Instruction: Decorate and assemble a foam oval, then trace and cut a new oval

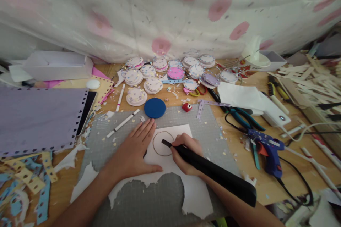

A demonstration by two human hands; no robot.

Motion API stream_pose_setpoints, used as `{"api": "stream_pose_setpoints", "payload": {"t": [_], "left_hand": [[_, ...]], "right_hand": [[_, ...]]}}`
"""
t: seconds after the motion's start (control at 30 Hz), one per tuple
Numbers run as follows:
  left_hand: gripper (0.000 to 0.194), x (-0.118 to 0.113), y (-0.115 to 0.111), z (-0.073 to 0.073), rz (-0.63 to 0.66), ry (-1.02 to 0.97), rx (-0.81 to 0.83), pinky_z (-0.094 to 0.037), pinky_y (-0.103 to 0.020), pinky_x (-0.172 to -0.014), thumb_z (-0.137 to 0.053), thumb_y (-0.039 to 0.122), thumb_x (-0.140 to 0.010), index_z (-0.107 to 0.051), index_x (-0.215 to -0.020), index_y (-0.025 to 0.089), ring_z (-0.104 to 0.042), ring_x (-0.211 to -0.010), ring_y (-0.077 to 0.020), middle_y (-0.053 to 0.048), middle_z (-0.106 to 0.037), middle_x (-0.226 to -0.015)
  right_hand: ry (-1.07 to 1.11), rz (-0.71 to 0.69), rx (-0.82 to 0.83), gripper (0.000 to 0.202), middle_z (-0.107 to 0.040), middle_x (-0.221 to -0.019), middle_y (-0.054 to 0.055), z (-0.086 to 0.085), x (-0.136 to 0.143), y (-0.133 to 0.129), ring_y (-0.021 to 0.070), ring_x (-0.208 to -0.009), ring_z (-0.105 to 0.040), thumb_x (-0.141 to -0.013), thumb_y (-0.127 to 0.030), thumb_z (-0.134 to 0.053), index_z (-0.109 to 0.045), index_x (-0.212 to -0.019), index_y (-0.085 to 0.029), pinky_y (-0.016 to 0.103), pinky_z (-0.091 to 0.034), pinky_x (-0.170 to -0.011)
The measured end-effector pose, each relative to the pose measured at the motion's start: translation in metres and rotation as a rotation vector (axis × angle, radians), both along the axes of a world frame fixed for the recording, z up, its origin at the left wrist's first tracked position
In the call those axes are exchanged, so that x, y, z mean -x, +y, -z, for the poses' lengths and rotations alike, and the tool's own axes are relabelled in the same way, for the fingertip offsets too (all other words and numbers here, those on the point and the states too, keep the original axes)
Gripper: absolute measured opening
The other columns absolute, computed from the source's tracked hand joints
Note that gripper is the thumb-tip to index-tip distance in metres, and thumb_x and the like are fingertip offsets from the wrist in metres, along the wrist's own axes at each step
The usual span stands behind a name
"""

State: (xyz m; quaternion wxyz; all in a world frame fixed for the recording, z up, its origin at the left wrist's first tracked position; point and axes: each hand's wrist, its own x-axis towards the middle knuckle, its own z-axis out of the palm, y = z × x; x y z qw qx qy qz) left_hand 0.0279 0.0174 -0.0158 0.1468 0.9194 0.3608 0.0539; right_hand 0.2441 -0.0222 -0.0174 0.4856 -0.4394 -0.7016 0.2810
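My left hand [140, 149] lies flat with fingers stretched out, pressing on a white sheet [183, 133] with a ragged lower edge. My right hand [188, 152] is closed around a thick black pen-like tool [218, 172], its tip near the right side of a brownish circle outline [156, 152] on the sheet. Just beyond my left fingertips rests a blue disc [155, 108]. A white marker [123, 123] lies past my left hand. Under the sheet is a grey cutting mat [207, 127].
Stacked white, pink and purple paper discs [153, 85] line the back. At right lie a blue glue gun [270, 149] with its cord, teal-handled pliers [243, 117] and wooden sticks [306, 78]. Left are a purple punched sheet [39, 117], paper strips [29, 177] and a white box [58, 65].
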Motion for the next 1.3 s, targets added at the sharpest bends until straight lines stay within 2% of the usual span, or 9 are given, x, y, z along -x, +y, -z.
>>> {"api": "stream_pose_setpoints", "payload": {"t": [0.27, 0.53, 1.3], "left_hand": [[0.116, -0.0003, 0.0001, -0.0004, -0.007, 0.001, 0.002, -0.016, -0.049, -0.117, -0.048, 0.082, -0.067, -0.01, -0.15, 0.011, -0.016, -0.144, -0.0333, -0.017, -0.011, -0.157], [0.116, 0.0001, 0.0002, 0.0001, -0.003, -0.018, 0.008, -0.017, -0.049, -0.117, -0.05, 0.081, -0.067, -0.007, -0.151, 0.012, -0.017, -0.144, -0.0338, -0.016, -0.012, -0.157], [0.116, -0.0006, -0.0004, -0.0026, -0.001, 0.001, 0.019, -0.014, -0.047, -0.118, -0.048, 0.081, -0.068, -0.008, -0.15, 0.01, -0.015, -0.144, -0.0329, -0.017, -0.011, -0.157]], "right_hand": [[0.009, 0.001, -0.004, 0.022, -0.05, -0.06, -0.006, -0.0024, 0.0012, 0.0008, 0.0103, -0.047, -0.047, -0.07, -0.011, -0.058, -0.046, -0.082, -0.025, 0.022, -0.036, -0.047], [-0.001, 0.001, 0.005, 0.022, -0.052, -0.061, -0.006, -0.0004, -0.0002, 0.0006, 0.011, -0.047, -0.048, -0.07, -0.011, -0.059, -0.047, -0.082, -0.026, 0.022, -0.037, -0.047], [-0.046, 0.024, -0.004, 0.018, -0.053, -0.062, -0.004, -0.003, -0.0009, -0.0006, 0.0113, -0.051, -0.051, -0.07, -0.011, -0.057, -0.048, -0.081, -0.023, 0.022, -0.039, -0.048]]}}
